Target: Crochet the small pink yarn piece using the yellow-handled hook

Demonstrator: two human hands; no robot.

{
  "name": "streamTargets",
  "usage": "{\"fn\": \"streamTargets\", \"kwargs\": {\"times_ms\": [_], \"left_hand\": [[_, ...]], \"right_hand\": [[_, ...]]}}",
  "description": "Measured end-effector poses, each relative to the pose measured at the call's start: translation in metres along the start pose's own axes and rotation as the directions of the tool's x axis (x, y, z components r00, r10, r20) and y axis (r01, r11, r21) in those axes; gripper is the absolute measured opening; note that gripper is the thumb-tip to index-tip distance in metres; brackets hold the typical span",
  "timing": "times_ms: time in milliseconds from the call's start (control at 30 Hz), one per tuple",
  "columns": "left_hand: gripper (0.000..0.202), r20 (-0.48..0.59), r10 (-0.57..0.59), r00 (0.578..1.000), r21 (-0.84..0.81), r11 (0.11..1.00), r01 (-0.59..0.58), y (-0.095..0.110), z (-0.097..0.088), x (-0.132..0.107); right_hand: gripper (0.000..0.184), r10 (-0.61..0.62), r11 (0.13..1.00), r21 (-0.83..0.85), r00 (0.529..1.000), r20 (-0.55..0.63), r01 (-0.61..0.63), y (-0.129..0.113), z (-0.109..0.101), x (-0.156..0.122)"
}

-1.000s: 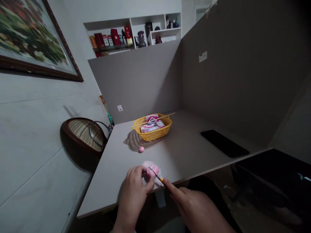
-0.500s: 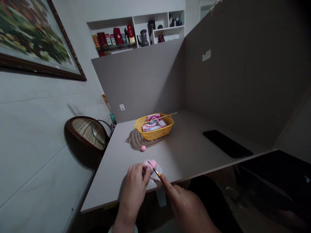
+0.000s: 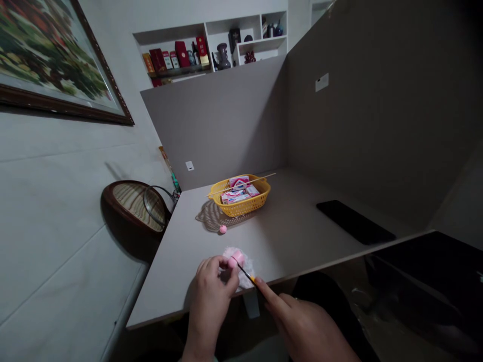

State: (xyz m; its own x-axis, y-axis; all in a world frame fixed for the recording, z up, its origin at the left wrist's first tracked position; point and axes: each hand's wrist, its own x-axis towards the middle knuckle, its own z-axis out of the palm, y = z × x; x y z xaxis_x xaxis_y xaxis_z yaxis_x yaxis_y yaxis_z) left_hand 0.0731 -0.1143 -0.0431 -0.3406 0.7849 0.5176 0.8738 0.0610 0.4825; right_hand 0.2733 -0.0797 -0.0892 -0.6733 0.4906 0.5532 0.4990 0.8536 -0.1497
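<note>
Left hand (image 3: pixel 209 289): fingers clenched on pink wool tuft (image 3: pixel 241 266).
Right hand (image 3: pixel 302 322): fingers grasping thin needle (image 3: pixel 245 271), tip against wool.
Yellow basket (image 3: pixel 241 210): on surface (image 3: pixel 181 271), 12 o'clock from hands.

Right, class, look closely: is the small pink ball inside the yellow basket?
No, the small pink ball lies outside the yellow plastic basket, on the tabletop in front of it.

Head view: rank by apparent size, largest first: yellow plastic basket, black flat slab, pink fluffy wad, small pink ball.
1. Yellow plastic basket and black flat slab: look alike; slab longer, basket bulkier, so unranked.
2. Pink fluffy wad: smaller, but nearer the camera, so unsure.
3. Small pink ball: smallest.
</note>
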Motion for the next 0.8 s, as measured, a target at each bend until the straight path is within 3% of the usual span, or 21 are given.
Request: {"fn": "streamTargets", "kwargs": {"times_ms": [200, 400, 800], "left_hand": [[0.012, -0.141, -0.018, 0.990, 0.018, 1.000, 0.021, -0.001, 0.010, -0.009], [0.011, -0.169, 0.023, 0.985, 0.058, 0.998, -0.013, 0.000, 0.010, -0.010], [0.011, -0.161, -0.029, 0.987, -0.004, 1.000, 0.028, 0.007, 0.006, -0.005]], "right_hand": [[0.055, -0.034, 0.997, -0.065, 0.999, -0.002, 0.033, -0.003, -0.004, 0.001], [0.054, -0.052, 0.997, -0.059, 0.998, -0.042, 0.050, -0.001, -0.005, 0.005], [0.065, -0.005, 1.000, 0.017, 0.999, -0.032, 0.006, -0.005, 0.007, 0.025]]}}
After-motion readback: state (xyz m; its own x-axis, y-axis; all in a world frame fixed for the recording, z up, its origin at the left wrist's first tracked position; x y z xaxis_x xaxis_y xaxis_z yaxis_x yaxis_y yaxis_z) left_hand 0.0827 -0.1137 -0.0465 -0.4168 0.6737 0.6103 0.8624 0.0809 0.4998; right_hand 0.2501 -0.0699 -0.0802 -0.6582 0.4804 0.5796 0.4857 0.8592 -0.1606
